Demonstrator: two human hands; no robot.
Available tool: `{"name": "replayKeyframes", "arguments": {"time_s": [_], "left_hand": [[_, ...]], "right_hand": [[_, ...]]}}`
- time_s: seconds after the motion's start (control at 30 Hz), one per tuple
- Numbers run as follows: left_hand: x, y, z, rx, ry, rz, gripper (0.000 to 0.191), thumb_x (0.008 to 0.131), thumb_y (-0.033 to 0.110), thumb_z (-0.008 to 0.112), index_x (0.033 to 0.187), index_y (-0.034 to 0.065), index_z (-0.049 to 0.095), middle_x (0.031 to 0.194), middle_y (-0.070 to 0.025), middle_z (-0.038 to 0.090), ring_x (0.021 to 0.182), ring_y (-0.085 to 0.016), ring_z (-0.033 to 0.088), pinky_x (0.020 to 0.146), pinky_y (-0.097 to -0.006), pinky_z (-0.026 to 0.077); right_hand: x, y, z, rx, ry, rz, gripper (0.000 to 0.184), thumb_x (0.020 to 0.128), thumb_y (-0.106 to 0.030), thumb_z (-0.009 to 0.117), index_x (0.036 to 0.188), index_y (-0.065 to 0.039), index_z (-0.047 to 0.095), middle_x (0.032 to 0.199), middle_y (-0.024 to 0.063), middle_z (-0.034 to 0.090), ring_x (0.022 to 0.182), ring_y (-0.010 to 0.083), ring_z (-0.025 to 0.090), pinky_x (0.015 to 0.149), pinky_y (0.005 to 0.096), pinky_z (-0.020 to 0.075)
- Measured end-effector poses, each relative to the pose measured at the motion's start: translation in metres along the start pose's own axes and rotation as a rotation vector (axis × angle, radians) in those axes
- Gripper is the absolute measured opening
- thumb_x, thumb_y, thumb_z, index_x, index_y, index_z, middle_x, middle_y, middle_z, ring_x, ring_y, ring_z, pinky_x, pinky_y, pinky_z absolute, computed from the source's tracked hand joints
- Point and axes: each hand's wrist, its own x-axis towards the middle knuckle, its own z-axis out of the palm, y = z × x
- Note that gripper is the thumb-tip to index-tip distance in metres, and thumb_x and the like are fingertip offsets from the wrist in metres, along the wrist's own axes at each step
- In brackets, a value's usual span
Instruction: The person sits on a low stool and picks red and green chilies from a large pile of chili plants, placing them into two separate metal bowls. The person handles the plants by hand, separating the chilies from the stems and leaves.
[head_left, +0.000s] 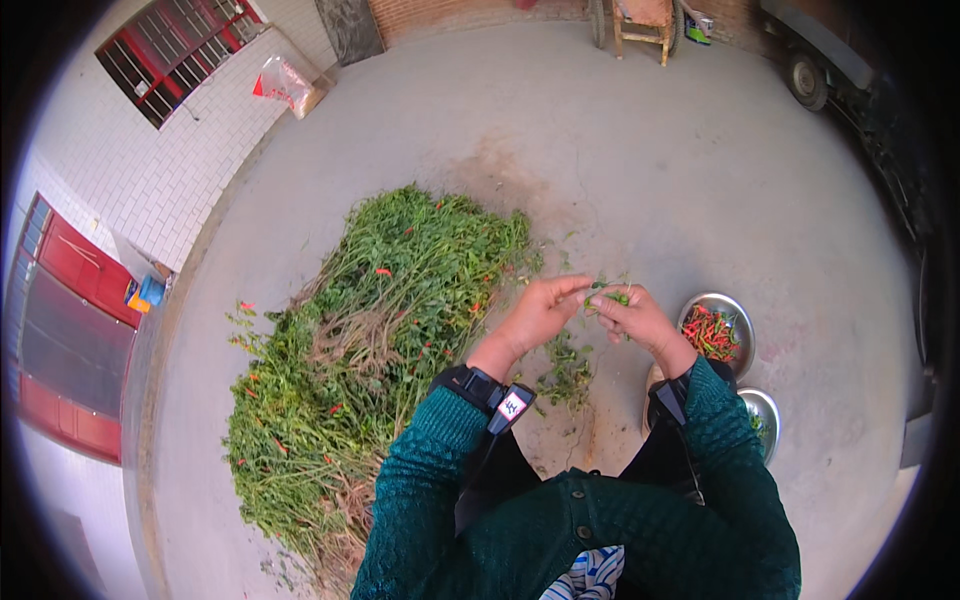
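Note:
Both hands meet in front of me, just above the ground. My right hand (634, 315) is closed around green chili peppers (611, 300) with bits of leafy stem. My left hand (544, 307) touches the same greens with its fingertips; whether it grips any of them cannot be made out. A large heap of uprooted chili plants (420, 262), dotted with red peppers, lies to the left. To the right of my right hand stands a steel bowl (745, 330) of red and some green chilies. A second steel bowl (772, 420), partly behind my right sleeve, holds something green.
Loose leaves and stems (566, 371) lie on the concrete between my legs and the heap. A plastic bag (289, 86) leans near the white brick wall at upper left. A cart (645, 19) stands at the far wall, and a dark vehicle (810, 79) is parked at right.

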Motion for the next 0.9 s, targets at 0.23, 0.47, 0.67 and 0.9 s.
{"name": "replayKeyframes", "arguments": {"time_s": [0.23, 0.47, 0.67, 0.9], "left_hand": [[0.029, -0.046, 0.003, -0.183, -0.04, -0.066, 0.02, 0.095, 0.01, 0.06, 0.111, 0.0009, 0.066, 0.092, -0.0038, 0.068, 0.079, -0.01, 0.064, 0.061, -0.0245, 0.052], [0.055, -0.079, 0.01, -0.298, 0.056, -0.161, 0.01, 0.093, 0.006, 0.061, 0.098, -0.0008, 0.064, 0.084, -0.0072, 0.068, 0.072, -0.013, 0.065, 0.058, -0.0249, 0.052], [0.071, -0.091, 0.019, -0.519, 0.037, -0.152, 0.007, 0.093, 0.003, 0.058, 0.098, -0.0015, 0.059, 0.083, -0.0089, 0.066, 0.068, -0.015, 0.064, 0.058, -0.0265, 0.053], [0.075, -0.091, 0.017, -0.507, 0.163, -0.184, 0.006, 0.089, -0.002, 0.059, 0.094, -0.002, 0.063, 0.081, -0.0091, 0.067, 0.068, -0.014, 0.065, 0.054, -0.0272, 0.052]], "right_hand": [[0.023, 0.004, -0.024, -0.013, 0.051, 0.009, 0.022, 0.093, -0.027, 0.064, 0.088, -0.005, 0.066, 0.059, -0.0011, 0.054, 0.045, 0.0079, 0.049, 0.044, 0.023, 0.0387], [0.037, 0.019, -0.043, 0.06, 0.133, 0.088, 0.021, 0.094, -0.024, 0.06, 0.091, -0.003, 0.062, 0.063, 0.0007, 0.056, 0.045, 0.008, 0.047, 0.043, 0.0241, 0.038], [0.053, 0.022, -0.04, 0.109, 0.213, 0.09, 0.023, 0.095, -0.026, 0.058, 0.091, -0.003, 0.061, 0.065, 0.0007, 0.055, 0.047, 0.0079, 0.047, 0.042, 0.025, 0.0386], [0.065, 0.021, -0.035, 0.097, 0.317, 0.105, 0.026, 0.095, -0.03, 0.059, 0.093, -0.004, 0.061, 0.065, -0.0008, 0.054, 0.048, 0.0071, 0.045, 0.042, 0.0241, 0.0377]]}}
